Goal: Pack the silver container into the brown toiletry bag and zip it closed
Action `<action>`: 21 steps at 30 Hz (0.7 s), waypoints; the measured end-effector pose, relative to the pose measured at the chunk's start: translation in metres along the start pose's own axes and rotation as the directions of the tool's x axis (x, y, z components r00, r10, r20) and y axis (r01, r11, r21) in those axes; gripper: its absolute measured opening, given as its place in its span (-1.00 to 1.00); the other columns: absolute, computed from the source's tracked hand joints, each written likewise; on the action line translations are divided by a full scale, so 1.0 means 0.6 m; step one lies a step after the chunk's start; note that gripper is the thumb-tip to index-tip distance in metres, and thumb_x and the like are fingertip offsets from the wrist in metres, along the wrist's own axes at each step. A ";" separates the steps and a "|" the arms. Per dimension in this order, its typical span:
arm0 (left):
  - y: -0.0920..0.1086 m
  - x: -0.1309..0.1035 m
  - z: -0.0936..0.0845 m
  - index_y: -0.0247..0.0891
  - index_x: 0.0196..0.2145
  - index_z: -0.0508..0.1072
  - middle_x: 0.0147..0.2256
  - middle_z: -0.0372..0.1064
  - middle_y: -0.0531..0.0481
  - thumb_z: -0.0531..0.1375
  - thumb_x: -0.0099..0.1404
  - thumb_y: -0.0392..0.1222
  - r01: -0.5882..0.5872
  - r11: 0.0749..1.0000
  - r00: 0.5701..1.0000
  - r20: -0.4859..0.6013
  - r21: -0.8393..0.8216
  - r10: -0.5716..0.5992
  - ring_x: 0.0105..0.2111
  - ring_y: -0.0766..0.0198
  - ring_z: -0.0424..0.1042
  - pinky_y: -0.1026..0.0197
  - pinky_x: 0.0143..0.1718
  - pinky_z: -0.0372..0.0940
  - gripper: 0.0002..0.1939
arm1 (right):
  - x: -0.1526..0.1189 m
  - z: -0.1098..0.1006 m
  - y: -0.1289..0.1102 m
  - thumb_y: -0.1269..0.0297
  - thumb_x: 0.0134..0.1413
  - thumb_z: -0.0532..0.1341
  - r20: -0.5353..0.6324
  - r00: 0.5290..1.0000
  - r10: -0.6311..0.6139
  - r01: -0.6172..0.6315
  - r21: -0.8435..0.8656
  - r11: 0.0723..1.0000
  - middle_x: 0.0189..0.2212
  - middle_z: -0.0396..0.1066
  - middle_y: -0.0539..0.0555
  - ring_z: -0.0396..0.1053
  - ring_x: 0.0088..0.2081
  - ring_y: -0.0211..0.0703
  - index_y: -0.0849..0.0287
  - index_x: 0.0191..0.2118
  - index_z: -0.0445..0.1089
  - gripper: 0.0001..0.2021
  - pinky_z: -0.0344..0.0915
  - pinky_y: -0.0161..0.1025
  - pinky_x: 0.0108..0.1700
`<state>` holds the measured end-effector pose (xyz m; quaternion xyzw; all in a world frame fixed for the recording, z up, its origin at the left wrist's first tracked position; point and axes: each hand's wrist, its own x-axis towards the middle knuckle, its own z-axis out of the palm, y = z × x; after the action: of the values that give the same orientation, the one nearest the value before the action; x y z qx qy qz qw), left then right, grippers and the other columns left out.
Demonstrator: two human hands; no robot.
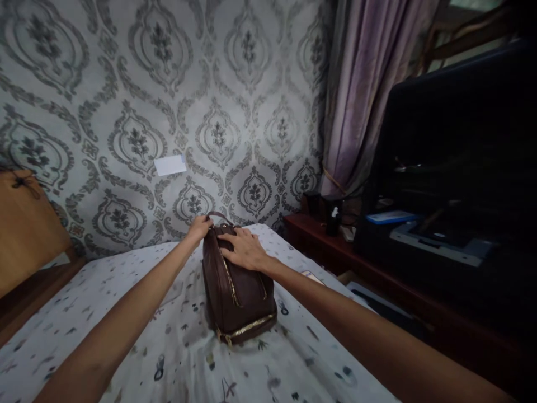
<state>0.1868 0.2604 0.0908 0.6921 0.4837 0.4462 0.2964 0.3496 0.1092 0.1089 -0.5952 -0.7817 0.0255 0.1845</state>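
A dark brown leather backpack (247, 296) with gold zippers lies on the patterned bed sheet, its top carry handle pointing towards the wall. At its far left corner, beside the handle, my left hand (198, 229) is closed on the edge of the bag; the fingertips are partly hidden. My right hand (244, 249) rests on the bag's upper face with its fingers spread, close to a gold zipper. The hand holds nothing.
A white sheet with small prints (168, 336) covers the bed. To the right stand a reddish-brown cabinet (302, 226) and a large black screen (444, 140). A pale flat object (312, 277) lies right of the bag. A wooden board (31, 229) is at left.
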 end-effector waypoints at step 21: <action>0.086 -0.009 0.028 -0.27 -0.56 0.42 -0.59 0.31 0.11 0.31 -0.05 -0.25 0.120 0.993 0.980 0.158 0.012 -0.121 -0.50 0.31 0.29 0.27 -0.43 0.17 -0.89 | -0.005 -0.006 0.027 0.00 0.32 0.13 -0.008 0.988 -0.156 0.156 0.075 0.985 0.27 0.28 0.29 0.17 0.32 0.20 0.15 0.33 0.25 -0.43 0.12 0.12 0.31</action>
<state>0.2224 0.2375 0.1254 0.6950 0.5003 0.3706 0.3595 0.3663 0.1106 0.1074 -0.5248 -0.8241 0.0399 0.2092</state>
